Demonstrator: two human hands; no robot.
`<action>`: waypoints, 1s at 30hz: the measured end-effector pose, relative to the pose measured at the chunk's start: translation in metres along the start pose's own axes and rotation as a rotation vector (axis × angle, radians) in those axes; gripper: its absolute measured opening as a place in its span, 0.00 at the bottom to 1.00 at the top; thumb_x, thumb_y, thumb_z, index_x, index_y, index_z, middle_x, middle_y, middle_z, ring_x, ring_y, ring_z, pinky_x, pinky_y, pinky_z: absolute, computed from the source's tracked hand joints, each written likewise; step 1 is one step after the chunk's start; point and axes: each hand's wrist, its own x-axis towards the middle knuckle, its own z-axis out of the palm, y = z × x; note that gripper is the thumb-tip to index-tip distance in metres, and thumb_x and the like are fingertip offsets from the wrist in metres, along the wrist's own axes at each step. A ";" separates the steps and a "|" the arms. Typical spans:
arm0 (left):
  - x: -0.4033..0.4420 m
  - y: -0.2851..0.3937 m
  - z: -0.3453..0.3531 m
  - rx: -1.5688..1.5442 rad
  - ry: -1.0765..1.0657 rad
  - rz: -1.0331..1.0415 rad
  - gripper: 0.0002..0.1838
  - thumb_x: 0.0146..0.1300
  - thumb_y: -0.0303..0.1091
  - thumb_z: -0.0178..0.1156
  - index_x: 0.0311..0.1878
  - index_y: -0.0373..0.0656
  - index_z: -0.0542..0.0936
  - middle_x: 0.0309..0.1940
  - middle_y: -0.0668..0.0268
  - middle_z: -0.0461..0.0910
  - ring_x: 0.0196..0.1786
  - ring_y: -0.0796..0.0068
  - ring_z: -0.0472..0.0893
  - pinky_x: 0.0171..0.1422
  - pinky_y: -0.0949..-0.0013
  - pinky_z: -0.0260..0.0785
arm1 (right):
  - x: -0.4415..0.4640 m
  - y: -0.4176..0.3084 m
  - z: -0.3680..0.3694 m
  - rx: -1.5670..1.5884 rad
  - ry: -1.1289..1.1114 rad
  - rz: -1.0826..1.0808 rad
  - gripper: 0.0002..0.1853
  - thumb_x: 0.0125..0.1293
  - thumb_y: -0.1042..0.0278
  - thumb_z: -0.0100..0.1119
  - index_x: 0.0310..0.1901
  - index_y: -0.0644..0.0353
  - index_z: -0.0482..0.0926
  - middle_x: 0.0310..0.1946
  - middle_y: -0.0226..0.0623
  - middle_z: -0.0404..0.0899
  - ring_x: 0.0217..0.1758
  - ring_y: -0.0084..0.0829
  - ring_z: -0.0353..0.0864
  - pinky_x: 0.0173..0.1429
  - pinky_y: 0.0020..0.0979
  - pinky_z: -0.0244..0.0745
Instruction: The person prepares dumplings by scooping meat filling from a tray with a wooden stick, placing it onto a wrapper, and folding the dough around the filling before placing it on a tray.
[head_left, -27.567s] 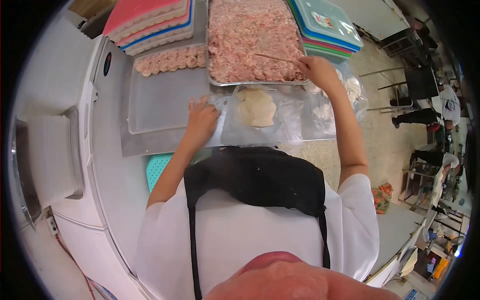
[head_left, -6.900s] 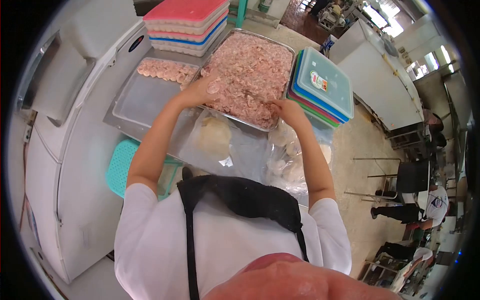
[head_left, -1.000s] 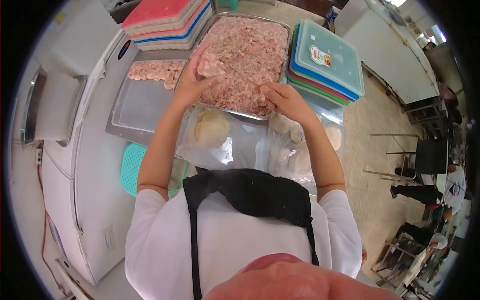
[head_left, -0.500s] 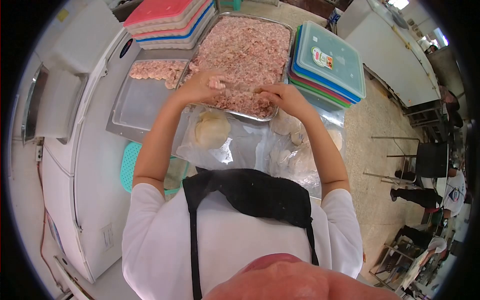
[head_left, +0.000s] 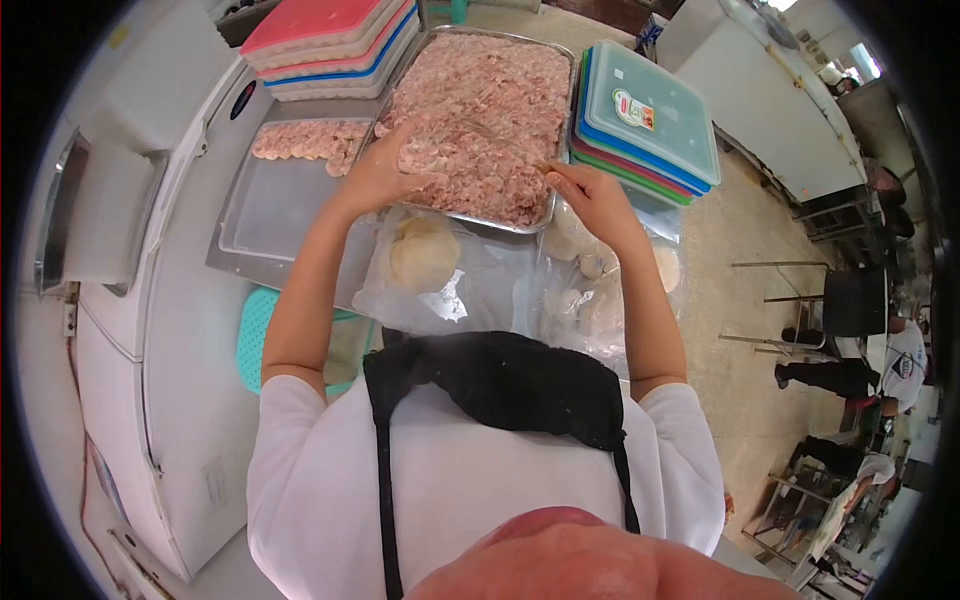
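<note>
Ground meat [head_left: 490, 90] fills a large metal tray [head_left: 470, 218] on the table. My left hand [head_left: 380, 178] is at the tray's near left edge, fingers and thumb spread apart over the meat. At the near right edge, my right hand [head_left: 588, 190] pinches the end of a thin tool [head_left: 510, 148] that reaches across the meat; its exact kind is too blurred to tell. To the left, a flat translucent tray [head_left: 285, 205] carries a row of small filled dumplings [head_left: 305, 143]. Below the meat, stacked round dough wrappers [head_left: 422, 252] lie in a plastic bag.
Stacked trays with a red lid [head_left: 310, 25] stand at the back left, and stacked lidded boxes [head_left: 650, 120] at the right. More dough pieces [head_left: 600, 300] lie under plastic. A turquoise stool [head_left: 258, 345] is under the table. Another person [head_left: 905, 365] is far right.
My left hand has spread its fingers and moved slightly left; the pale piece at its fingertips no longer shows. My right hand has shifted slightly right, with the thin tool now across the meat.
</note>
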 end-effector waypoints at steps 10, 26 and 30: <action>-0.005 -0.019 -0.009 -0.044 -0.146 -0.010 0.30 0.48 0.36 0.71 0.56 0.40 0.76 0.56 0.56 0.75 0.60 0.61 0.73 0.66 0.64 0.62 | -0.013 -0.082 0.004 -0.304 0.154 -0.200 0.13 0.65 0.63 0.58 0.47 0.60 0.82 0.35 0.45 0.80 0.37 0.46 0.79 0.42 0.38 0.73; -0.033 -0.100 -0.116 -0.120 -0.163 -0.018 0.31 0.47 0.40 0.73 0.55 0.40 0.77 0.45 0.57 0.81 0.49 0.67 0.78 0.57 0.66 0.68 | 0.033 -0.162 0.096 -0.141 0.026 -0.120 0.14 0.67 0.65 0.56 0.50 0.62 0.80 0.42 0.46 0.82 0.44 0.40 0.82 0.49 0.32 0.74; -0.066 -0.163 -0.156 -0.143 -0.167 -0.287 0.36 0.45 0.39 0.73 0.59 0.41 0.74 0.50 0.54 0.78 0.52 0.63 0.78 0.57 0.64 0.68 | 0.026 -0.147 0.118 0.070 0.133 0.032 0.14 0.67 0.67 0.55 0.50 0.66 0.79 0.44 0.44 0.82 0.46 0.37 0.81 0.51 0.31 0.73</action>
